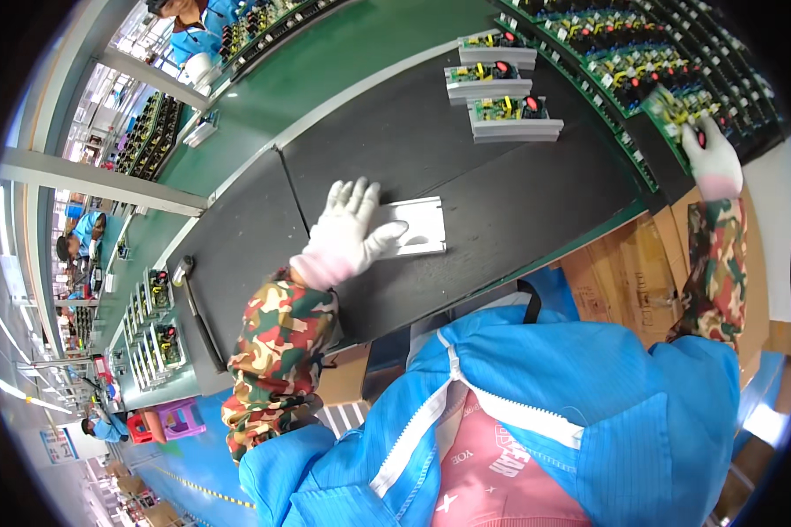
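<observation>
- Landmark: the black mat [527,206]; all places below are given relative to it.
- Left hand [341,235]: white-gloved, over the near middle of the mat. The fingers are extended and wide of the thumb, not curled into a grip.
- Metal piece [422,224]: lies flat on the near middle of the mat, just right of the extended left fingers. The left thumb reaches over its face; the hand covers its left end.
- Appearance of the metal piece: silver-white, roughly rectangular, with straight raised long edges, a notched right end and a dark rounded patch below the thumb.
- Right hand [717,160]: white-gloved, beyond the right end of the mat. The fingers are narrow, holding the near end of a circuit board.
- Circuit board [672,111]: reaches up and left from the right fingertips. It is green with yellow parts and a red part near the fingers; blur hides finer detail.
- Board rows [628,70]: similar populated boards, beyond the right end of the mat.
- Three assemblies [515,130]: near the far right edge of the mat; each has a green board against a silver metal piece.
- Hammer [204,329]: dark-handled, at the left end of the mat.
</observation>
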Demonstrator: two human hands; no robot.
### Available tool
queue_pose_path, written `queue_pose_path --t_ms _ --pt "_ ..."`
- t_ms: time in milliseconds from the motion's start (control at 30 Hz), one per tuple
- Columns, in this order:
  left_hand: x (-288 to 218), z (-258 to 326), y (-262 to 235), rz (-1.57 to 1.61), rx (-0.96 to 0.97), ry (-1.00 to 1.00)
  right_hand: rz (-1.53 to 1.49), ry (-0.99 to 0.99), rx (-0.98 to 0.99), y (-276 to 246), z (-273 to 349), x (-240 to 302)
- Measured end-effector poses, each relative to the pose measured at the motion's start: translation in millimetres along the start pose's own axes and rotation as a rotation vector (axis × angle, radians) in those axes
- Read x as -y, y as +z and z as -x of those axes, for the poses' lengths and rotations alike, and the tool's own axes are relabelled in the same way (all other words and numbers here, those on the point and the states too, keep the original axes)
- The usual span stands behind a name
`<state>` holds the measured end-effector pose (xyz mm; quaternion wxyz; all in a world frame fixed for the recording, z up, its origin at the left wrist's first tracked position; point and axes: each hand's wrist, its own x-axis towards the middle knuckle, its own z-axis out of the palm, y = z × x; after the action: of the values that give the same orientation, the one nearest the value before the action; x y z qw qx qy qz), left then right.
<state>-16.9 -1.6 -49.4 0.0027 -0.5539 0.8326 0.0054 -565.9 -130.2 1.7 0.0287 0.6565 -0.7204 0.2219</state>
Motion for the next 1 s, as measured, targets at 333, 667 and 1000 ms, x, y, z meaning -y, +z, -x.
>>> queue_pose_path --t_ms 333,667,1000 --pt "-24.8 1.7 13.5 0.14 -0.144 -0.032 -0.339 -0.761 0.138 73.8 133.7 187.6" --pt "-30.5 1.5 9.0 0.156 -0.149 -0.08 -0.275 -0.771 0.296 80.0 135.5 206.1" --pt "-29.5 4.0 11.7 0.147 -0.182 -0.057 -0.255 -0.836 0.285 81.5 131.3 211.4"
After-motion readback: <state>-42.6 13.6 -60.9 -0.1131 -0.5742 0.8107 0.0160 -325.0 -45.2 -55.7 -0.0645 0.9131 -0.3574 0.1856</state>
